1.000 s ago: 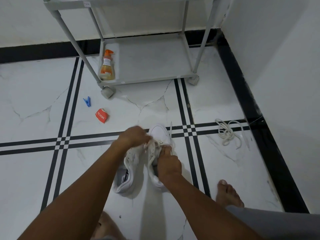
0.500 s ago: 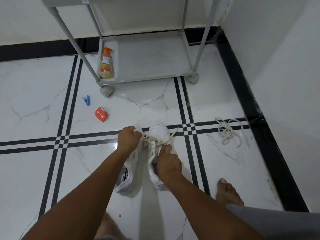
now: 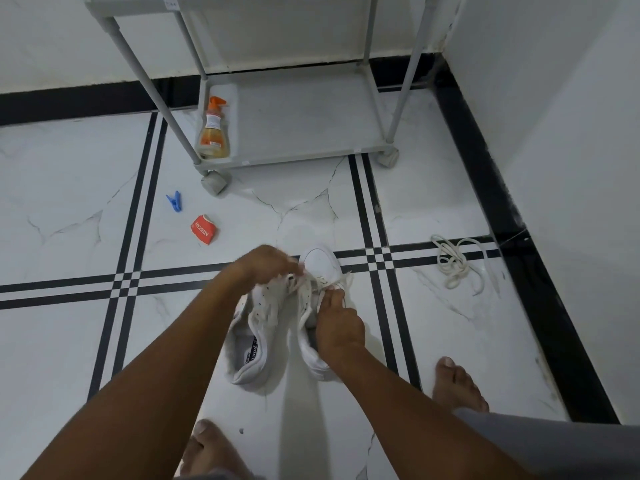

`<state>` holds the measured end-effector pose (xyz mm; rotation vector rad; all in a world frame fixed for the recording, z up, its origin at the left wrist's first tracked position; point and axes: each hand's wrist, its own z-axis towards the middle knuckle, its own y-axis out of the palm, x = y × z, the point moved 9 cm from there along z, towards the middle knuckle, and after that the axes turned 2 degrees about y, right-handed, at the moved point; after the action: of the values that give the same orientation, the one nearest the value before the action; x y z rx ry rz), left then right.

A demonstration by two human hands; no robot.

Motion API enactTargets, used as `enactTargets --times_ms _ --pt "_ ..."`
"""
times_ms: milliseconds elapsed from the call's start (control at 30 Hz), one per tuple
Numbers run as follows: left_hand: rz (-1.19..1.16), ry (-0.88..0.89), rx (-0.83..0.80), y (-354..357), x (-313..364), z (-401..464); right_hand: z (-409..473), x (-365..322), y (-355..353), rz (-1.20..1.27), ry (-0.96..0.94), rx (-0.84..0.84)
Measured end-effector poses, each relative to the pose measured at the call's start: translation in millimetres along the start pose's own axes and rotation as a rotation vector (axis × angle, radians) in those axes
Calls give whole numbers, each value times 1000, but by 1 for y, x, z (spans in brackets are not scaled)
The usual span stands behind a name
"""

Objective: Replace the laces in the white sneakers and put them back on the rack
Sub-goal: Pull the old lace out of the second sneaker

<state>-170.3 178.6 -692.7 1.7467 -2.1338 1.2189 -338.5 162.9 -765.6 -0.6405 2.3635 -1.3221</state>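
White leather sneakers, two, on marble floor (image 3: pixel 69 341) with black inlay lines, side by side, toes pointing away from the wearer of the camera. Left sneaker (image 3: pixel 252 344): tipped slightly, insole with printed label visible. Right sneaker (image 3: pixel 320 263): upright, toe cap clear of the hands.

Left hand (image 3: pixel 263 263): above the two sneakers' foreparts, fingers curled down, pinching a white lace (image 3: pixel 301 284) drawn up from the eyelets. Right hand (image 3: pixel 337 325): on the right sneaker's tongue area, fingers bent, apparently gripping the lace near the eyelets; motion blur makes the exact hold uncertain.

Loose lace (image 3: pixel 453 261): white, tangled heap on the floor, well to the right of the sneakers, near the black border.

Rack (image 3: pixel 304 133): grey, on casters, against the wall beyond the sneakers; lower shelf carries a pump bottle (image 3: pixel 213 133) with orange top at its left end.

Floor, left of the sneakers: blue clothes peg (image 3: pixel 174 201); red sachet (image 3: pixel 203 229) just beside it.

Bare feet: one (image 3: pixel 457 386) right of the sneakers, one (image 3: pixel 211 448) at the lower edge.
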Motion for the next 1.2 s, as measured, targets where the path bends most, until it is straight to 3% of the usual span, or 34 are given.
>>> enactTargets --times_ms 133,233,267,300,333,400,500,600,733,800,900,967,1000,1067,1200 --pt "-554 93 193 -35 19 -10 2 1 1 6 20 9" --pt "-1128 47 27 -18 17 -6 4 4 4 28 46 0" --pt "-1197 13 12 -12 13 -3 4 4 5 22 43 -2" --pt "-1129 -27 63 -10 7 -2 3 4 5 14 39 -1" --pt "-918 -54 170 -14 -1 -1 3 3 5 3 31 -7" --pt "-229 -13 342 -30 -2 4 2 1 5 -22 4 -15" --pt "520 -1 183 -9 6 10 2 2 3 7 18 -16" --pt "824 -35 126 13 2 5 2 7 4 75 60 -16" --pt "638 -3 195 2 3 7 2 3 5 6 5 -29" --pt "311 38 194 -12 8 8 3 3 7 29 20 -24" --pt "-340 101 331 -39 20 -2 4 7 5 86 56 -23" --pt "-652 78 249 -30 22 0 2 5 4 34 7 -45" --pt "-696 60 183 -22 22 1 -1 4 1 14 -7 -35" --pt "-514 -14 95 -3 7 8 -6 6 -15 30 -1 61" --pt "242 -53 -77 42 -13 10 -2 24 -41 335 41 229"
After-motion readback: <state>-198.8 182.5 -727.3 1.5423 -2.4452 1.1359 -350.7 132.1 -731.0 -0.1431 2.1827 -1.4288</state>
